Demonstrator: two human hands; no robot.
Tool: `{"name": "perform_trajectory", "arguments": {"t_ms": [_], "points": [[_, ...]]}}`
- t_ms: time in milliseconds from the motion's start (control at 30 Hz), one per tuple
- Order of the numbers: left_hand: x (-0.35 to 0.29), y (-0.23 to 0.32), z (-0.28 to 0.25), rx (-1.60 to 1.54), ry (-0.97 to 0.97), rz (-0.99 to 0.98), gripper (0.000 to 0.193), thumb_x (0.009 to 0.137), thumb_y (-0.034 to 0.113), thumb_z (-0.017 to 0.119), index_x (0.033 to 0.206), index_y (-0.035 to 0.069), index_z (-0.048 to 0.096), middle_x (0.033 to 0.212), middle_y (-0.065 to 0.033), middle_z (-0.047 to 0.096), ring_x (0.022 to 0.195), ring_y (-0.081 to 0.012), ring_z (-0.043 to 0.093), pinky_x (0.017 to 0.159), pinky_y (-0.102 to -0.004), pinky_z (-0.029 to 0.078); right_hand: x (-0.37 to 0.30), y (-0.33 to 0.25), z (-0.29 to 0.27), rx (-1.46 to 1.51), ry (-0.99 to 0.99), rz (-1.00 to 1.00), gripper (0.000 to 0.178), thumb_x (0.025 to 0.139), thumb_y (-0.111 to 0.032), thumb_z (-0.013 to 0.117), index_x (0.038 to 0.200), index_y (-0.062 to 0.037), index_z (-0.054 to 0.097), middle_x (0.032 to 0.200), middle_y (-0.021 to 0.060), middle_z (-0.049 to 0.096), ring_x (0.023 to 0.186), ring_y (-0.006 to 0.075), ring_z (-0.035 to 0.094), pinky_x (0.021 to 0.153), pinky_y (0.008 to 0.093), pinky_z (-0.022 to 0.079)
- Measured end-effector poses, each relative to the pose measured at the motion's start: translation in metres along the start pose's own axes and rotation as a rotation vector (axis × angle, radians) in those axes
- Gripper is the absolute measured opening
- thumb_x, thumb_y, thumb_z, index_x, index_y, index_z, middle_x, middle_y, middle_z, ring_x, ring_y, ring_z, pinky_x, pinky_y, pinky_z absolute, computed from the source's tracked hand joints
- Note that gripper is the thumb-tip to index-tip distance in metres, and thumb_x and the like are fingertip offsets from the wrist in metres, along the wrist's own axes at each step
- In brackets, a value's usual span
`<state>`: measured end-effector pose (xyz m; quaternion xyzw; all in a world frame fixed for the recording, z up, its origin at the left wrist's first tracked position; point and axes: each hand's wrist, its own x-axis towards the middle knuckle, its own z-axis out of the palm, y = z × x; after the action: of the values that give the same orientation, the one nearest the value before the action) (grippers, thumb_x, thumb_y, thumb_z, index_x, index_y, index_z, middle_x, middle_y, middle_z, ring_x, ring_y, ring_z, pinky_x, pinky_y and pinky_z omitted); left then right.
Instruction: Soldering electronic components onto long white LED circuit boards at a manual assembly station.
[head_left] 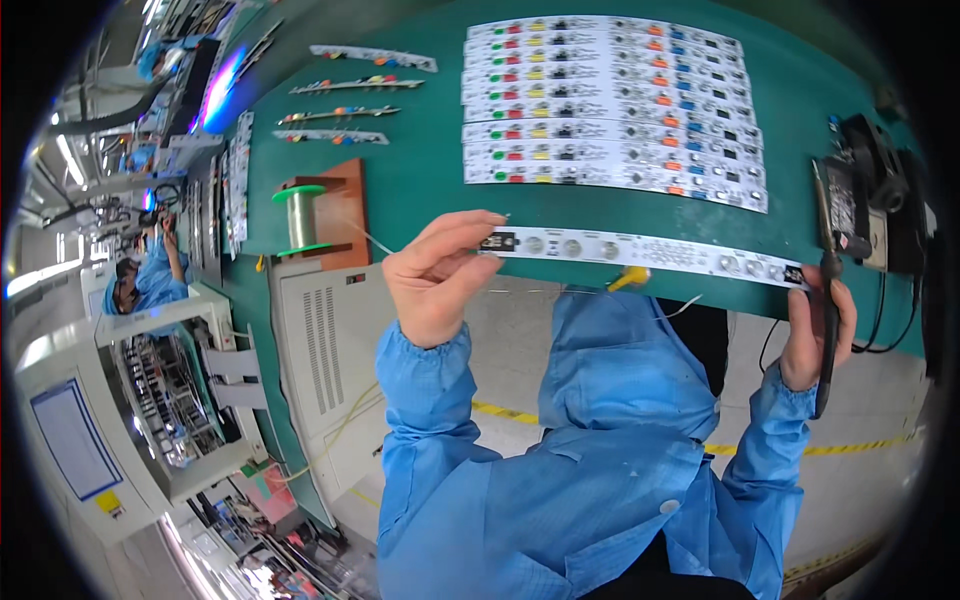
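Observation:
A long, narrow white circuit board (640,250) spans the space between my hands near the table's front edge. My left hand (435,280) pinches its left end between thumb and fingers. A thin strand of solder wire (372,240) runs from a spool (301,220) toward that hand; its path within the fingers is hidden. My right hand (805,335) is at the board's right end, and also grips a dark soldering iron (829,340), whose shaft points away from me. The right fingers are partly hidden behind the iron.
Overlapping rows of populated circuit boards (610,105) lie on the green table (420,190). Several loose board strips (350,112) lie at far left. The spool's wooden stand (352,215) is left of my hand. Black equipment (872,165) with cables stands right. A yellow clip (629,278) is at the front edge.

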<state>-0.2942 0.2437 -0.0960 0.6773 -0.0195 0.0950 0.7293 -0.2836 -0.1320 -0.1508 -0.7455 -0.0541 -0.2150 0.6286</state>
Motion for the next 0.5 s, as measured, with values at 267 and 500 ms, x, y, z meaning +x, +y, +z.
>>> {"name": "perform_trajectory", "arguments": {"t_ms": [267,500], "points": [[-0.002,0.012,-0.005,0.048,-0.009,-0.028,0.03,0.068,-0.02,0.059,0.096,-0.008,0.064,0.105,-0.019,0.06,0.094,-0.0218,0.062,0.076,-0.027,0.054,0.003,0.009,0.0,-0.036,-0.014,0.007,0.045,0.079,0.01,0.06,0.12,-0.0042,0.047,0.11,0.0163,0.059,0.103,0.023,0.056,0.092,0.0355,0.043],[0.008,0.018,0.0,0.01,-0.063,-0.007,0.027,0.07,-0.018,0.06,0.094,-0.006,0.065,0.098,-0.0154,0.062,0.09,-0.0195,0.062,0.072,-0.0261,0.054,0.009,0.005,-0.004,-0.024,-0.012,-0.006,0.042,0.083,0.006,0.057,0.122,-0.0025,0.045,0.113,0.0178,0.058,0.107,0.0238,0.055,0.095,0.0363,0.04]]}}
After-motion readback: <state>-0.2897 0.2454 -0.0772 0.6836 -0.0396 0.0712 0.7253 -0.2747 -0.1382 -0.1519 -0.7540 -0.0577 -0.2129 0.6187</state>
